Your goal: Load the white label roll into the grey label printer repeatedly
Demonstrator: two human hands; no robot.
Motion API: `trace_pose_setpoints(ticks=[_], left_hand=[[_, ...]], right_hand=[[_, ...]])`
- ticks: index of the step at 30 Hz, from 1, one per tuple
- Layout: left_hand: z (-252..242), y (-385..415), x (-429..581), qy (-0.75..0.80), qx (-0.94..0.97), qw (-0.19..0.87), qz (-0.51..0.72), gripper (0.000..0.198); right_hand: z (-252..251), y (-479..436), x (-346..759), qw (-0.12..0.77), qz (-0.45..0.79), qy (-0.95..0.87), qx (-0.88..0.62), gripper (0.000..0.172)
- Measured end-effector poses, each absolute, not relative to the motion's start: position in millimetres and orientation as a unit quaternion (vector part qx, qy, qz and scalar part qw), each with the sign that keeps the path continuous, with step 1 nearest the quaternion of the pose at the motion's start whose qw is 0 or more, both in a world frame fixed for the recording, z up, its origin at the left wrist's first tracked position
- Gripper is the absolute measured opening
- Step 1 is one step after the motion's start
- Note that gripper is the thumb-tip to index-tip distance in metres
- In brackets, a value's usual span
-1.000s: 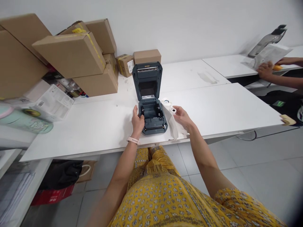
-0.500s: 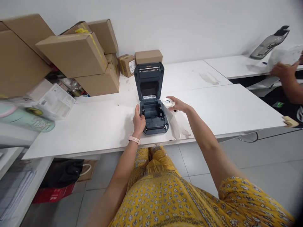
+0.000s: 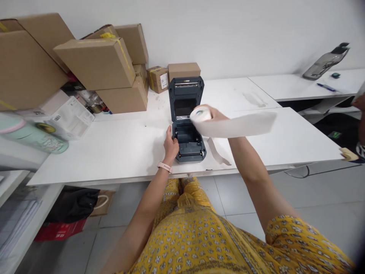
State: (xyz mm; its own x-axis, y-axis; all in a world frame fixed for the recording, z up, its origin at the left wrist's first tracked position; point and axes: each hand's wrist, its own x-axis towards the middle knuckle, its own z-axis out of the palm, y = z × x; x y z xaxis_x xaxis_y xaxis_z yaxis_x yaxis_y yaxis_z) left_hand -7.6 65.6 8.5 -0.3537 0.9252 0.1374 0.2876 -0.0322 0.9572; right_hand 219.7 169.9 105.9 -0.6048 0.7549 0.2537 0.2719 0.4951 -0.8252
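Observation:
A dark blue-grey label printer [image 3: 189,146] stands on the white table with its lid [image 3: 186,99] raised and its inner bay exposed. My left hand [image 3: 171,147] grips the printer's left side, thumb over the edge. Above the printer's right side, my right hand [image 3: 218,114] holds a white label roll [image 3: 202,115] in the air. From the roll a loose paper tail [image 3: 245,125] stretches out to the right across my forearm, slightly blurred. A separate curled paper strip [image 3: 219,153] lies on the table right of the printer.
Cardboard boxes [image 3: 94,64] are stacked at the back left, with a white box [image 3: 68,118] and a mint bottle [image 3: 34,135] before them. A grey bottle [image 3: 325,62] and a blue pen [image 3: 326,87] lie at the right. Part of another person's hand [image 3: 361,102] shows at the right edge.
My right hand has lifted the label roll off the table beside the printer, its tail swinging out right. The other person has moved mostly out of view. My left hand stays on the printer.

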Motion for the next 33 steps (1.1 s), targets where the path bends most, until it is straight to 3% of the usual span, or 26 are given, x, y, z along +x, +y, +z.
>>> trace_pose_setpoints(ticks=[5,14,17,22,33], left_hand=[[12.2,63.5,-5.3,0.637,0.475,0.298,0.529,0.077],[10.2,64.4,-5.5,0.632,0.463,0.307,0.54,0.081],[9.9,64.1,-5.3,0.632,0.464,0.304,0.541,0.079],[9.1,63.7,-4.4,0.63,0.467,0.299,0.544,0.077],[9.9,61.1,-3.3,0.626,0.465,0.299,0.55,0.071]], right_hand=[[110.5,170.1,159.3,0.083,0.279,-0.908,-0.3,0.072],[82.2,179.6,126.8,-0.115,0.153,-0.912,-0.363,0.084],[79.4,166.0,132.6,-0.084,0.149,-0.921,-0.351,0.078],[62.8,112.1,161.9,0.081,0.167,-0.927,-0.327,0.058],[25.0,15.4,164.5,0.106,0.05,-0.908,-0.403,0.06]])
